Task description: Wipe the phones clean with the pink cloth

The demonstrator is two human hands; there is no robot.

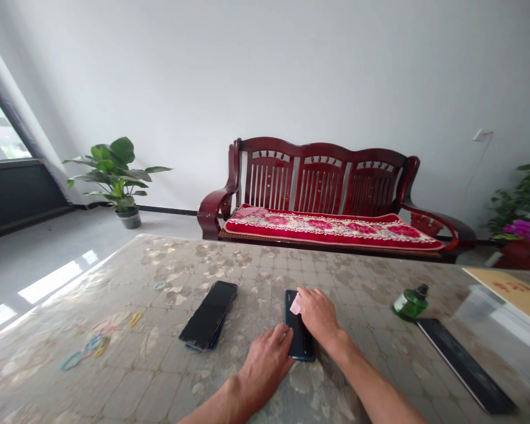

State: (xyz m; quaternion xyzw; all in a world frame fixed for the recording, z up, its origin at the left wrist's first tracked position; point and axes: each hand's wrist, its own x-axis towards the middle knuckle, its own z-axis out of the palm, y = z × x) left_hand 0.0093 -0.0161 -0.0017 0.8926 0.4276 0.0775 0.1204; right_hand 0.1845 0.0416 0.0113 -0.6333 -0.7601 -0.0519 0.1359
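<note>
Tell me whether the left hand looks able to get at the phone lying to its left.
Probably yes: only tablecloth shows between the left hand and the black-screened phone, though it would likely have to leave the other phone, which it touches.

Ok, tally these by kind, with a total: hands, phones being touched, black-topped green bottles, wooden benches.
Hands: 2 (left hand, right hand)
Phone being touched: 1
Black-topped green bottle: 1
Wooden bench: 1
Total: 5
</note>
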